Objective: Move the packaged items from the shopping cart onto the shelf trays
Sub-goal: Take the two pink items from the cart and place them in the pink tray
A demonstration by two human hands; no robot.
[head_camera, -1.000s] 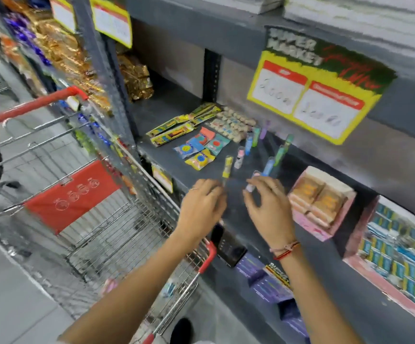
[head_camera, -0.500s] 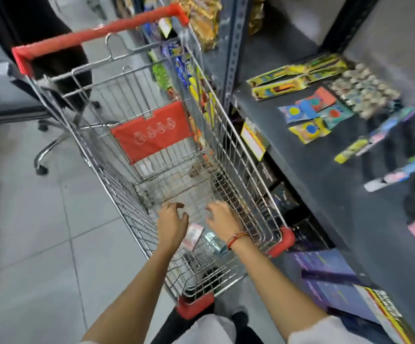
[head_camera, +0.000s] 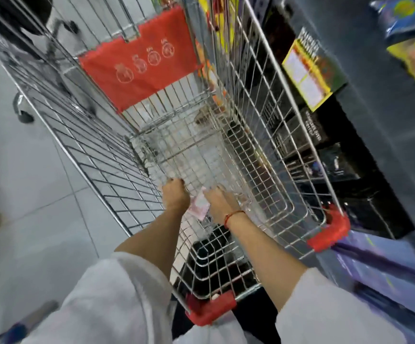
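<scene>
The wire shopping cart fills the middle of the head view, seen from above. Both my hands are down on its floor near the front end. My left hand is curled into a fist against a small pink packet, which lies between the two hands. My right hand, with a red thread at the wrist, touches the packet's other side, its fingers pointing down and hidden. A blurred clear-wrapped item lies just right of that hand. The grey shelf runs along the right.
Blue and yellow packets lie on the shelf at the top right, above a yellow price label. Dark boxes fill the lower shelf beside the cart. A red seat flap hangs at the cart's far end. A chair base stands on the tiled floor at left.
My hands left the shelf, where they were setting down small tubes, and dropped into the cart. My view tipped down and closer. The hands have closed in on the pink packet.
</scene>
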